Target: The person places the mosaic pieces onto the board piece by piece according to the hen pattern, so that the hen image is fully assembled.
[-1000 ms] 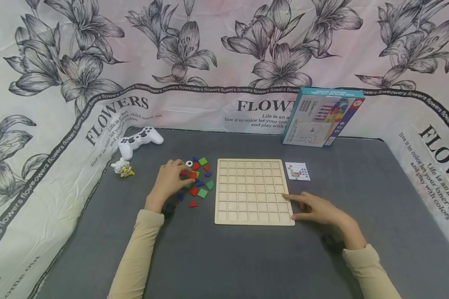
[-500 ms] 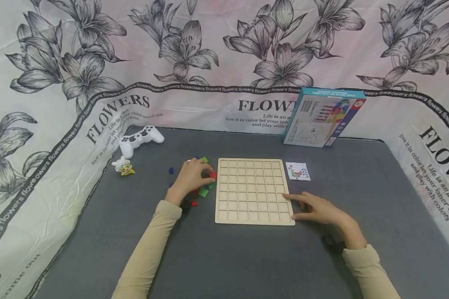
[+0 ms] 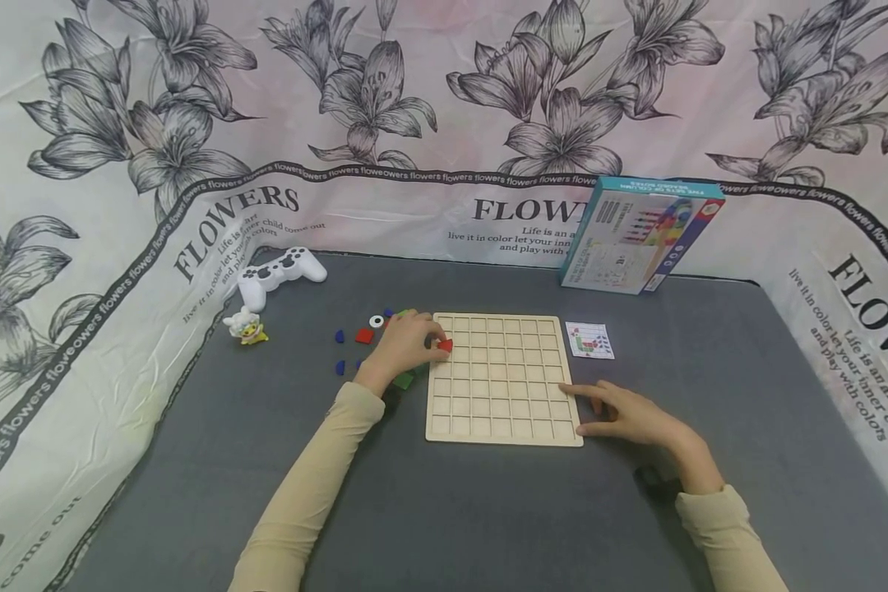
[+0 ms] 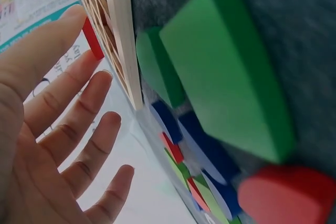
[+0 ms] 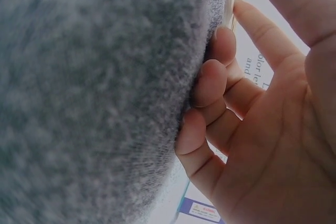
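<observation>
Between thumb and index finger, my left hand (image 3: 405, 341) pinches a small red wooden piece (image 3: 446, 346). It holds this piece just over the left edge of the gridded wooden board (image 3: 498, 371); in the left wrist view the same red tile (image 4: 93, 39) shows on edge, and the other three fingers are spread. My right hand (image 3: 631, 413) touches the board's right edge with index fingertip and thumb, while its other fingers are bent against the cloth in the right wrist view. Beneath the left hand lie loose pieces, partly hidden, among them a green one (image 4: 226, 72).
Left of the board are a red square (image 3: 364, 335), a white ring (image 3: 376, 321) and several blue pieces. A pattern card (image 3: 590, 340) lies to the right. Farther off are a box (image 3: 629, 234), a game controller (image 3: 281, 275) and a small figurine (image 3: 246, 326).
My left hand has moved right from the pile to the board's left edge, carrying the red piece. Several loose pieces are uncovered behind it. The right hand stays in place.
</observation>
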`<state>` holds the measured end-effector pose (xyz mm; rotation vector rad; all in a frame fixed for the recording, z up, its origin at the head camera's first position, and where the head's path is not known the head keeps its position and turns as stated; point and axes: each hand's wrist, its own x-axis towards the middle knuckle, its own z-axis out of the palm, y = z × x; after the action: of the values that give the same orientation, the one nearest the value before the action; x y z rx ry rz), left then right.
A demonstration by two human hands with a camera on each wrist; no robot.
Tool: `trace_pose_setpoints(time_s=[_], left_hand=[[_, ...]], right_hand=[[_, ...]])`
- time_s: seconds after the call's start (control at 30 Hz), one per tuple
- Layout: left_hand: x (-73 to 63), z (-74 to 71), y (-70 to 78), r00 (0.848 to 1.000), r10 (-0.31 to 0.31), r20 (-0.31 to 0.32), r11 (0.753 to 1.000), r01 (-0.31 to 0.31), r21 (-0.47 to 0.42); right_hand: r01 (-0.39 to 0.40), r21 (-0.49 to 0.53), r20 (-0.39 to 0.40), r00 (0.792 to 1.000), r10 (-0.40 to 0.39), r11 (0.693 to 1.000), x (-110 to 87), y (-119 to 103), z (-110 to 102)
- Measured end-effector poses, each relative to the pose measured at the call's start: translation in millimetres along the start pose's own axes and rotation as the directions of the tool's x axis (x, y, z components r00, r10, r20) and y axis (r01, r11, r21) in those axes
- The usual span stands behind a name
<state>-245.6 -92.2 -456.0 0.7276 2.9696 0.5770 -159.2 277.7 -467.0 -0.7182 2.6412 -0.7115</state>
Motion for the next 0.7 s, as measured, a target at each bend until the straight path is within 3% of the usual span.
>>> trace_pose_setpoints(time_s=[0.4, 0.7], left_hand=[[22.5, 0.8, 8.8, 0.998, 0.025, 0.055, 0.998, -0.029, 0.059], [33.0, 2.0, 9.3, 0.990, 0.090, 0.109, 0.994, -0.097, 0.058]], right_hand=[[0.014, -0.003, -0.007, 1.000, -0.014, 1.000, -0.9, 1, 1], [0.019, -0.003, -0.009, 1.000, -0.019, 1.000, -0.6, 0, 0]])
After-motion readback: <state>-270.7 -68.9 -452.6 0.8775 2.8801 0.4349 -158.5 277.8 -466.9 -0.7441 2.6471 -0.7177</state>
